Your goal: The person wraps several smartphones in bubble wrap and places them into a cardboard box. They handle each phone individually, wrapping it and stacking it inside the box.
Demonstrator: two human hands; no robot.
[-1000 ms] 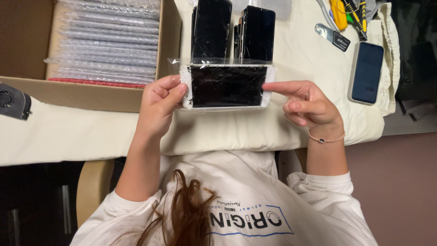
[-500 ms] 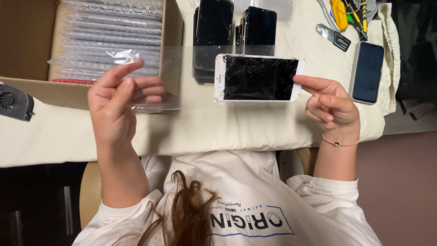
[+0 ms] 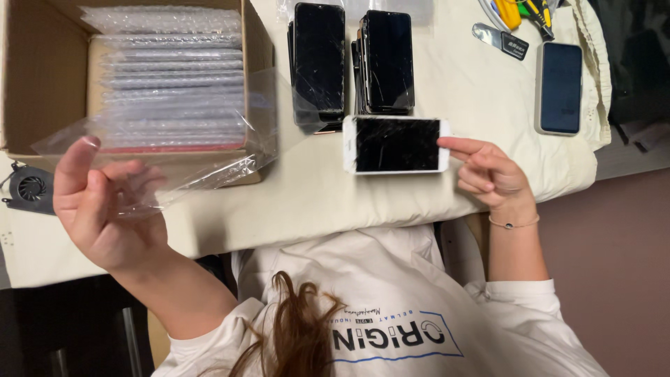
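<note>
At the far left edge a small black fan (image 3: 29, 188) sits on the cream tabletop (image 3: 314, 195), just beside my left hand (image 3: 98, 209). That hand is raised with its fingers loosely spread and curled, pinching one end of a clear plastic sleeve (image 3: 202, 150) that trails rightward across the front of a cardboard box (image 3: 42, 70). The box stands on the tabletop and holds a row of bubble-wrapped packs (image 3: 167, 84) stacked on edge. To the right of the box, two stacks of black phone screens (image 3: 352, 59) lie side by side, one stack still partly in clear wrap. Just below them a white-framed phone screen (image 3: 396, 144) with a cracked black glass lies flat and sideways on the tabletop, touching the lower ends of the stacks. My right hand (image 3: 488, 174) rests beside it, the forefinger stretched out and touching its right short edge, the other fingers curled in; it grips nothing. Further right a dark blue phone (image 3: 560, 87) lies face up, with a metal tool (image 3: 501, 40) and yellow-handled tools (image 3: 520, 10) above it near the top edge
</note>
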